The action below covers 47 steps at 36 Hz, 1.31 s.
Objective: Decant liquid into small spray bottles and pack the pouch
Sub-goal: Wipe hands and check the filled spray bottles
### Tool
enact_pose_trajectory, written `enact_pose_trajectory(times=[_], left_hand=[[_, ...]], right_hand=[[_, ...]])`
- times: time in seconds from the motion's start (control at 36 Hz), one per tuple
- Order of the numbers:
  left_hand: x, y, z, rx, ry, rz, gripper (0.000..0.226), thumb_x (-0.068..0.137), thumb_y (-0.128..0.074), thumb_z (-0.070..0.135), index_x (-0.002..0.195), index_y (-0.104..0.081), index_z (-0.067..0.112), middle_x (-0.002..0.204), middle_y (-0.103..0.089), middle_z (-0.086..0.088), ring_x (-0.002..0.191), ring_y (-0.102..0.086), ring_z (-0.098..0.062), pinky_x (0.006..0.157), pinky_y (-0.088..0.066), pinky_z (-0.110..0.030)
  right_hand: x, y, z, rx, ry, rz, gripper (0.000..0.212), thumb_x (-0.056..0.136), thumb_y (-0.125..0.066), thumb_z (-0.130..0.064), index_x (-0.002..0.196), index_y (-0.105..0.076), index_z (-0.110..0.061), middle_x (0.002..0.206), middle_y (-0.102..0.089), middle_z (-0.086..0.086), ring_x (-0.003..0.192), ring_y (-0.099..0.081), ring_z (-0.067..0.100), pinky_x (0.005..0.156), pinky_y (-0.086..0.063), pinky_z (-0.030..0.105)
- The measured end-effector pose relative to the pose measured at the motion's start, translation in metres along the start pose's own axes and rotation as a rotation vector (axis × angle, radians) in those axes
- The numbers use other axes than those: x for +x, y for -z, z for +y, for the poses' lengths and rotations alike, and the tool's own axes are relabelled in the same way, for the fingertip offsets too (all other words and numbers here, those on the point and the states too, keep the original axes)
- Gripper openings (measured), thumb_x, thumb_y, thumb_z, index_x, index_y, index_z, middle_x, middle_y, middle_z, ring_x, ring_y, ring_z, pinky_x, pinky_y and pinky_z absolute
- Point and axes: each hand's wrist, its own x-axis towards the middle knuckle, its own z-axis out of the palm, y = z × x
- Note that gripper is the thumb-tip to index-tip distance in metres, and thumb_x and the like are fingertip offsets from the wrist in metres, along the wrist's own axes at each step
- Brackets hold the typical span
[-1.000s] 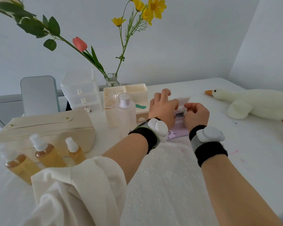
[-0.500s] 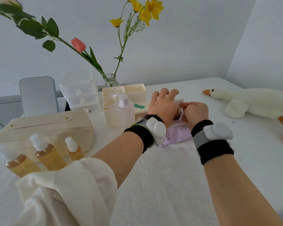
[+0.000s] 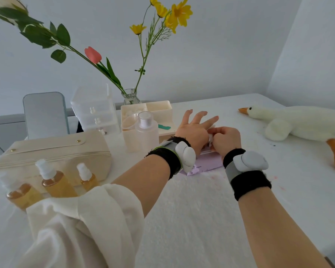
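A lilac pack of wipes [image 3: 208,161] lies on the white cloth in the middle of the table. My left hand [image 3: 193,128] rests on its far end with the fingers spread straight. My right hand [image 3: 225,139] pinches a white wipe [image 3: 210,139] at the pack's opening, fingers curled. Three small spray bottles [image 3: 55,180] of amber liquid stand at the left, in front of a cream pouch [image 3: 52,153] that is zipped shut. A large frosted bottle [image 3: 146,133] with a clear cap stands behind my left wrist.
A cream divided organiser [image 3: 159,109], a clear mini drawer unit [image 3: 95,111], a mirror [image 3: 45,115] and a glass vase of flowers [image 3: 130,96] line the back. A plush goose [image 3: 298,124] lies at the right. My loose white sleeve [image 3: 81,225] hangs low at the front left.
The wipes pack has slid a little nearer to me. My left fingers have spread out straight over it, and my right hand has closed on the white wipe at the opening.
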Motion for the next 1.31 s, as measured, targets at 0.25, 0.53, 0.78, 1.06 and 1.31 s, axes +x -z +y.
enact_pose_trajectory(times=[0.25, 0.53, 0.78, 1.06, 1.31], left_hand=[[0.004, -0.005, -0.001, -0.004, -0.021, -0.009, 0.022, 0.097, -0.056, 0.048, 0.103, -0.075, 0.039, 0.168, -0.016, 0.013, 0.154, -0.007, -0.026, 0.121, 0.000, -0.061], [-0.001, -0.002, -0.002, -0.041, 0.005, 0.006, 0.018, 0.099, -0.058, 0.036, 0.109, -0.073, 0.040, 0.168, -0.013, 0.012, 0.152, -0.011, -0.027, 0.121, -0.004, -0.061], [0.003, -0.007, -0.001, 0.029, -0.039, 0.022, 0.031, 0.099, -0.056, 0.040, 0.129, -0.065, 0.040, 0.167, -0.018, 0.015, 0.152, -0.014, -0.022, 0.123, -0.003, -0.054], [0.000, -0.009, -0.004, -0.068, -0.064, 0.098, 0.023, 0.099, -0.055, 0.036, 0.106, -0.076, 0.032, 0.163, -0.027, 0.014, 0.148, -0.022, -0.021, 0.121, -0.006, -0.054], [-0.003, -0.008, -0.007, -0.048, -0.048, 0.039, 0.019, 0.099, -0.058, 0.035, 0.107, -0.072, 0.045, 0.167, -0.011, 0.016, 0.150, -0.017, -0.022, 0.122, -0.006, -0.056]], right_hand=[[-0.002, -0.001, 0.001, -0.059, 0.031, -0.005, 0.042, 0.075, -0.046, 0.011, 0.103, -0.075, -0.002, 0.076, -0.071, 0.013, 0.066, -0.068, 0.031, 0.065, -0.057, 0.037], [-0.005, 0.000, -0.004, -0.155, 0.107, 0.006, 0.036, 0.077, -0.050, 0.009, 0.100, -0.076, -0.002, 0.087, -0.074, 0.017, 0.088, -0.071, 0.035, 0.088, -0.059, 0.048], [-0.003, -0.001, 0.000, -0.167, 0.109, -0.008, 0.034, 0.076, -0.053, 0.010, 0.097, -0.077, -0.002, 0.085, -0.075, 0.015, 0.086, -0.072, 0.036, 0.085, -0.060, 0.051], [-0.003, 0.003, 0.000, -0.180, 0.125, 0.010, 0.035, 0.080, -0.052, 0.008, 0.098, -0.078, -0.006, 0.092, -0.076, 0.011, 0.089, -0.071, 0.030, 0.089, -0.059, 0.045], [-0.001, 0.004, 0.003, -0.144, 0.123, 0.002, 0.033, 0.079, -0.053, 0.006, 0.092, -0.077, -0.013, 0.080, -0.073, 0.009, 0.078, -0.068, 0.031, 0.080, -0.059, 0.041]])
